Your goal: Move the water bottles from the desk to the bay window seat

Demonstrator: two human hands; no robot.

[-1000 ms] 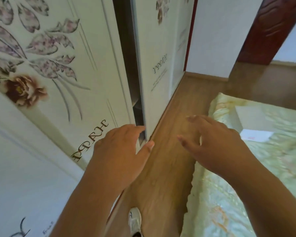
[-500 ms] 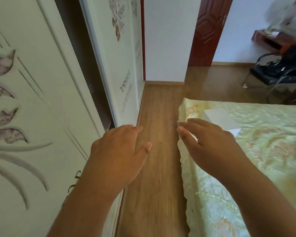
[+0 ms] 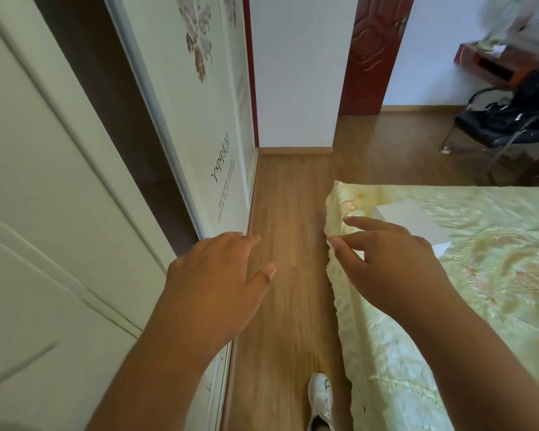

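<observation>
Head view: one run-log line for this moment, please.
left hand open, empty | right hand open, empty | walking between wardrobe and bed | no bottles visible

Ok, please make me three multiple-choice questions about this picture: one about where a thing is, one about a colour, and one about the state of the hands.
1. Where is the black chair?
A. far right, beyond the bed
B. against the wardrobe
C. on the bed

2. What colour is the shoe?
A. black
B. white
C. red

3. What are the hands doing?
A. both grip bottles
B. only the right grips a bottle
C. both are empty, fingers spread

Answers: 1 A, it stands on the floor past the bed. 2 B, it is white against the wooden floor. 3 C, the left hand and right hand hold nothing; no bottle is in view.
</observation>
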